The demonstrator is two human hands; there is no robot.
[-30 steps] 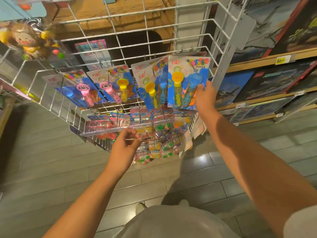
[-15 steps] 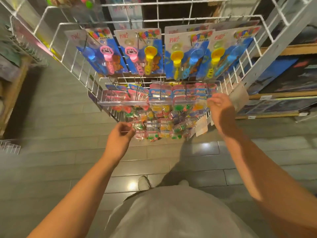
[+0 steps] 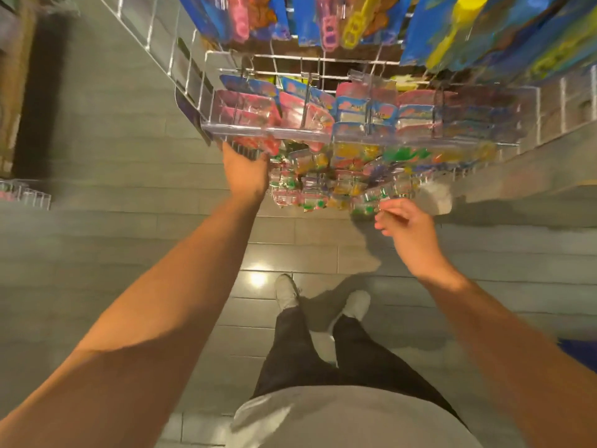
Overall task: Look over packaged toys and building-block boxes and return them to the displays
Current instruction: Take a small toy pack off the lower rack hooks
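- Since half a second ago the view has dropped steeply downward: legs and feet now show below the rack, the upper row of carded toys has slid to the top edge, and the right hand has come down from the rack's right end to the lowest hanging packs.
- Nearest: grey shirt hem (image 3: 339, 415), dark trousers (image 3: 310, 357) and two pale shoes (image 3: 286, 291) on the grey tiled floor (image 3: 97, 253), with a bright light reflection just left of the shoes.
- Left hand (image 3: 247, 171): raised under the left end of the clear plastic tray (image 3: 265, 132); fingers reach up behind the tray edge and the red packs there. Whether they grip anything cannot be told; fingertips are hidden.
- Right hand (image 3: 408, 226): fingers curled, thumb and forefinger pinched together at the lower right edge of the small blister packs (image 3: 323, 185). A pack edge appears to sit in the pinch, but blur prevents confirmation.
- Small blister packs hang in a dense cluster beneath the tray, between the two hands, with green, yellow and red contents.
- Header cards (image 3: 355, 108) in red and blue stand in the tray; writing unreadable through motion blur.
- Farthest: blue carded toys (image 3: 326, 17) with pink and yellow pieces hang on the white wire rack (image 3: 181, 53); no brand or label legible.
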